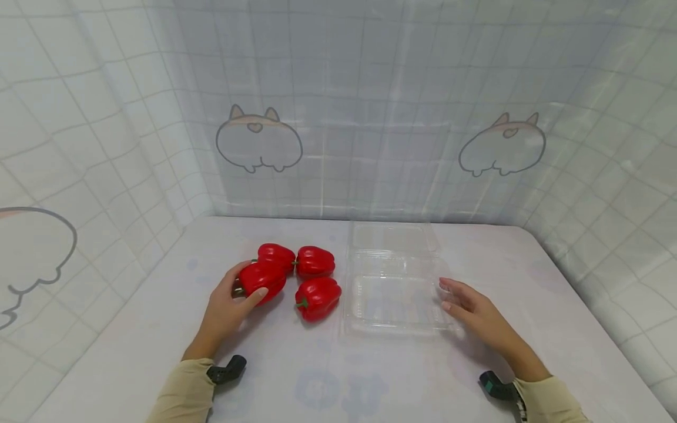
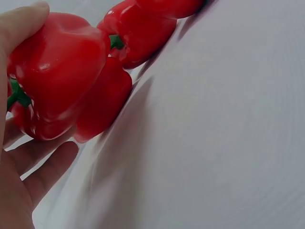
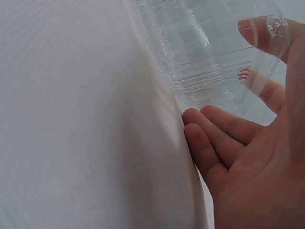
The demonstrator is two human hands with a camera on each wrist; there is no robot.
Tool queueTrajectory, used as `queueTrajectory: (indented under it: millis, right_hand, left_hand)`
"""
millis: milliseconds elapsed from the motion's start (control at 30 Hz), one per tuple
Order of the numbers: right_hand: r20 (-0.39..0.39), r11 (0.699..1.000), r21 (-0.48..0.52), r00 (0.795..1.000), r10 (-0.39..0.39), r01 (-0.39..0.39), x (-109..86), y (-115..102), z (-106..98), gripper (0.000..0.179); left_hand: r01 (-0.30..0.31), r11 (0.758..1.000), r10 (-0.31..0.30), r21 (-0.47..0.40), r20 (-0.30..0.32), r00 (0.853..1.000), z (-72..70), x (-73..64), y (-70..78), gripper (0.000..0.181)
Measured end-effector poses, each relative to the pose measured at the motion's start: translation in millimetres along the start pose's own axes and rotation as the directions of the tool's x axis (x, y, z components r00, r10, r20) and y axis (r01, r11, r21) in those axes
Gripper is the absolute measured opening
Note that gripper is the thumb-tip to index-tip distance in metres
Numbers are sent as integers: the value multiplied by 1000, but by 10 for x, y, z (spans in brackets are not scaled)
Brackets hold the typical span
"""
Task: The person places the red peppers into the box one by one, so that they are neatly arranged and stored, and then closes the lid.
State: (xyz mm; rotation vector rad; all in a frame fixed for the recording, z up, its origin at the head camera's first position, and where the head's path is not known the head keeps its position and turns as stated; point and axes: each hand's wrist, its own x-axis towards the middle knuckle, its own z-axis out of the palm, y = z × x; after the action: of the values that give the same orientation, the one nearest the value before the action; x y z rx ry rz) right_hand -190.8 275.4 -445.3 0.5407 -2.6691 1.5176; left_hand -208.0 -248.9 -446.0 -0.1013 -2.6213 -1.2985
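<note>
My left hand grips a red bell pepper between thumb and fingers. Its green stem points back toward the palm in the left wrist view, and the pepper overlaps another one behind it. At the right side of a clear plastic box rests my right hand, fingers loosely bent. In the right wrist view its thumb and one finger show through the transparent wall, while the other fingertips are low by the tabletop. The box's hinged lid lies folded open toward the back.
Beside the held pepper are a red pepper behind it, another at back right, and one nearer the box. A white cloth covers the table. Grid-patterned curtains enclose the back and both sides.
</note>
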Motion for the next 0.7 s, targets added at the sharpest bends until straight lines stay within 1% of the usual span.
queueTrajectory:
  millis: [233,400,567,700]
  right_hand:
    - [3,1000,9,1000,4,-4,4,11,-2,56]
    - [-2,1000,-5,1000,6,-6,5,15,1,55]
    - [-7,1000,-7,1000,2,-2,2,17,0,54]
    - [-7,1000,-6,1000,0,0,5,27,4,54]
  left_hand:
    - [-42,999,42,-9,-28,999,26,-6,33,81]
    - [-71,997,71,-11,-28,997,29,-13,52,79]
    - [-73,997,73,-22,-10,997,30,-22,62,81]
    - [-71,997,71,-36,-14,997,33,-36,63,80]
